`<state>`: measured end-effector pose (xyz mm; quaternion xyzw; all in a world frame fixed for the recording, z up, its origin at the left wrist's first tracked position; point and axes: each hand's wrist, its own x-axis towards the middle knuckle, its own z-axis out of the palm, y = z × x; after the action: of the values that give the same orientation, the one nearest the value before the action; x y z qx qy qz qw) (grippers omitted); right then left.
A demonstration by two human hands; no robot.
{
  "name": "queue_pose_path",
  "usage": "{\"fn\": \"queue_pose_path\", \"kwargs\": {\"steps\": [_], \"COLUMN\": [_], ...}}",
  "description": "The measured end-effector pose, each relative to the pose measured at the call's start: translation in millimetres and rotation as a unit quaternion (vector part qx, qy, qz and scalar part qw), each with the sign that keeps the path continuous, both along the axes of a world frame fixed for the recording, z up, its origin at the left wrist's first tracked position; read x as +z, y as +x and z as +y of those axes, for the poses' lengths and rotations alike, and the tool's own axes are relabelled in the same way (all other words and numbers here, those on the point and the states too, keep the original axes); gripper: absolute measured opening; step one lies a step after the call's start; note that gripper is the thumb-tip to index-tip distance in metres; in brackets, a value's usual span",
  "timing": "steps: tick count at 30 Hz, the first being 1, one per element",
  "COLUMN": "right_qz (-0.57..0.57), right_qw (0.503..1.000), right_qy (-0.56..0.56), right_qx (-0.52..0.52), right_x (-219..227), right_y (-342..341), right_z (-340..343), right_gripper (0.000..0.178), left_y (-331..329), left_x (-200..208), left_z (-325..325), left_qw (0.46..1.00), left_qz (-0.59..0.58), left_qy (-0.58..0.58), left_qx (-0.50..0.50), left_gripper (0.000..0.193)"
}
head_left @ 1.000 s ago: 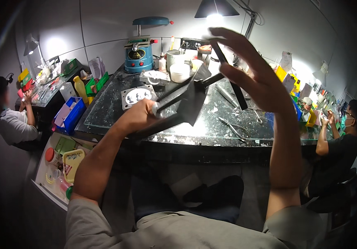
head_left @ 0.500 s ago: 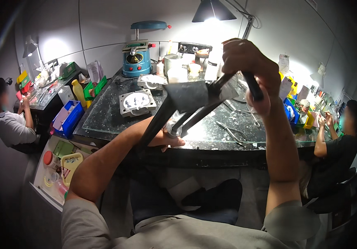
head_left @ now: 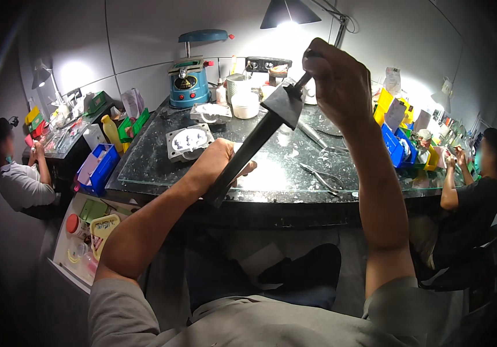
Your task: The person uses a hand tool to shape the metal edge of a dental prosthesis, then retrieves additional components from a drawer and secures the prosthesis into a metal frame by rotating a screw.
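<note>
A dark metal press-like clamp frame (head_left: pixel 248 144) slants over the front of the bench, with long bars, a wedge-shaped crosspiece and a rod at its upper end. My right hand (head_left: pixel 341 75) is raised high, closed around the handle at the rod's end. My left hand (head_left: pixel 221 156) is low at the bench edge, its fingers curled around the frame's lower part and partly hidden by it. To its left lies an open metal flask half (head_left: pixel 189 141) filled with white plaster. A second plaster-filled flask half (head_left: pixel 211 112) sits behind it.
Pliers (head_left: pixel 322 176) and a metal-handled tool (head_left: pixel 313 135) lie on the dark bench. Behind stand a blue machine (head_left: pixel 189 87) and a white tub (head_left: pixel 245 106); a lamp (head_left: pixel 290 14) hangs above. An open drawer (head_left: pixel 75 254) juts out at left. Co-workers sit at both sides.
The frame has swung, so its bars now overlap into one slanting line. My right hand has moved slightly left and up, and its black handle is hidden. My left hand stays low.
</note>
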<state>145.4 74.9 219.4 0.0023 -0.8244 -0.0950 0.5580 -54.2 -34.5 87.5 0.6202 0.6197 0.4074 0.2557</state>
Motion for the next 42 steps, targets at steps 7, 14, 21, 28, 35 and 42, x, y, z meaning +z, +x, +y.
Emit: {"fn": "queue_pose_path", "kwargs": {"steps": [7,14,21,28,35,42], "right_qz": [-0.073,-0.084,-0.124,-0.076,-0.069,-0.089], "right_qw": [0.976,0.975,0.99,0.98,0.967,0.962], "right_qy": [-0.15,-0.162,-0.05,-0.184,-0.246,-0.259], "right_qx": [-0.137,0.13,0.05,-0.006,-0.01,-0.014], "right_x": [0.0,-32.9,-22.1,-55.1,-83.0,-87.1], "right_y": [8.3,27.8,23.4,32.9,36.7,37.2], "right_z": [-16.0,11.1,5.3,52.9,82.5,80.4], "right_gripper": [0.04,0.028,0.027,0.032,0.037,0.038], "left_y": [-20.3,-38.9,-13.6,-5.9,-14.9,-10.8], "left_x": [-9.9,-11.1,-39.2,-48.5,-44.0,-43.3], "left_z": [14.4,33.6,56.4,67.5,75.8,71.6], "left_qw": [0.991,0.996,0.984,0.984,0.985,0.984], "left_qz": [0.049,0.055,0.026,0.076,0.139,0.141], "left_qy": [0.122,0.06,0.177,0.135,0.026,0.041], "left_qx": [0.035,-0.025,-0.018,0.084,0.103,0.096], "left_gripper": [0.029,0.028,0.043,0.038,0.031,0.029]}}
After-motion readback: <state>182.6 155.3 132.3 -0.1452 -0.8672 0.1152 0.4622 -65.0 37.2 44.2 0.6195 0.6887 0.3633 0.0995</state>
